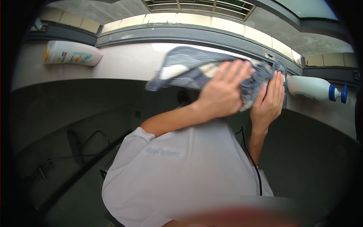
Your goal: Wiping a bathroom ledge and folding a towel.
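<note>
A grey-blue and white cloth [184,61], likely a towel, lies spread and bunched along a pale windowsill [127,61]. Blurred by motion, my left hand [224,90] presses down on the cloth's middle with its fingers stretched out. My right hand [269,99] has hold of the bunched right end, its fingers straight and close together. Just beyond those fingers, a white pump bottle [309,87] with a blue top lies on its side. Part of the cloth is hidden under my hands.
A pale plastic bottle [73,53] with a yellow cap lies on the sill's left part. Behind the sill runs a grey metal window track [170,35], with cream tiles [192,19] outside. A black cable [252,159] hangs before my shirt. A hose [71,156] shows in the dim lower left.
</note>
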Available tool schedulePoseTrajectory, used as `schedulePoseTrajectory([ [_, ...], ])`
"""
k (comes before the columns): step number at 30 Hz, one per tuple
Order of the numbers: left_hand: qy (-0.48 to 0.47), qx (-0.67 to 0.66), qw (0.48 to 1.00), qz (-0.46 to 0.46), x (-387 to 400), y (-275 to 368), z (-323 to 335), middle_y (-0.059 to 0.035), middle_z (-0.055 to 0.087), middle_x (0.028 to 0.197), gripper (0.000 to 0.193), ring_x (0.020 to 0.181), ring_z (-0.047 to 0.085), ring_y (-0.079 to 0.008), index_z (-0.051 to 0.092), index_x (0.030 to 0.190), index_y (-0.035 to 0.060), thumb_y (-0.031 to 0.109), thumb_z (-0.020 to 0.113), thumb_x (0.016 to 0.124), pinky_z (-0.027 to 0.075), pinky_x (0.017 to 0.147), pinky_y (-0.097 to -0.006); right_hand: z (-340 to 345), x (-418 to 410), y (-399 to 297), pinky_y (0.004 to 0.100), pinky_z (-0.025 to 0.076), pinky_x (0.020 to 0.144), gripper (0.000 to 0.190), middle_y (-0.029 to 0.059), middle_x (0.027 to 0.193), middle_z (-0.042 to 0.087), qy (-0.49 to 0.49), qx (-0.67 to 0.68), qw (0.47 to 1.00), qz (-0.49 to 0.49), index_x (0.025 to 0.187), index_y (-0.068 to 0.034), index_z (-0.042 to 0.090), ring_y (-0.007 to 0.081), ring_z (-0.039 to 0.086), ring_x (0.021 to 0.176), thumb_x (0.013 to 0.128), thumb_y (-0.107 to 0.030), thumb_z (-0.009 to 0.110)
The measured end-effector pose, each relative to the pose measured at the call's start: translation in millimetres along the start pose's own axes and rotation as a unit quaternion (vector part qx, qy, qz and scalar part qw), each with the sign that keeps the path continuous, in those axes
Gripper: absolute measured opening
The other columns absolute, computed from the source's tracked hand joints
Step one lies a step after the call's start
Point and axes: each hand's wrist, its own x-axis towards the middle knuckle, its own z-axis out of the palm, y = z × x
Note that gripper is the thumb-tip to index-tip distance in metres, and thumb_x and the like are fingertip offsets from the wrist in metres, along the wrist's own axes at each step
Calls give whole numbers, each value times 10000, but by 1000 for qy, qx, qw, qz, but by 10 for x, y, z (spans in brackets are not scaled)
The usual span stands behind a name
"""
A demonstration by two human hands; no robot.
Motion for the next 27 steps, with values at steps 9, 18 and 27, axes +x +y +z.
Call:
schedulePoseTrajectory([
  [9, 21, 50, 996, -70, -312, -384, -338, -121, 559, 1606, 735, 1489, 511, -309, 575, 1574, 183, 303, 736, 866, 360, 1217, -487, -14, 24, 34, 503, 393, 1212, 480, 210, 1574, 575, 4, -2, 1000, 9, 1481, 74, 585, 392, 533, 1468, 1082, -158, 457],
  [18, 175, 244, 918, -259, -1354, -1940, -1424, -158, 643, 1507, 490, 1408, 573, -372, 675, 1471, 99, 318, 555, 1049, 370, 1203, -493, 135, 65, -447, 495, 380, 1232, 534, 223, 1575, 566, -3, -9, 1000, -18, 1477, 87, 583, 384, 526, 1478, 1034, -204, 515],
  [27, 176, 240, 916, -268, -1356, -1987, -1291, -110, 609, 1555, 498, 1464, 519, -349, 636, 1514, 121, 274, 561, 1046, 319, 1226, -509, 500, 225, -2175, 472, 376, 1242, 589, 240, 1548, 561, -97, 266, 901, -328, 1450, 103, 574, 370, 522, 1458, 976, -234, 662],
])
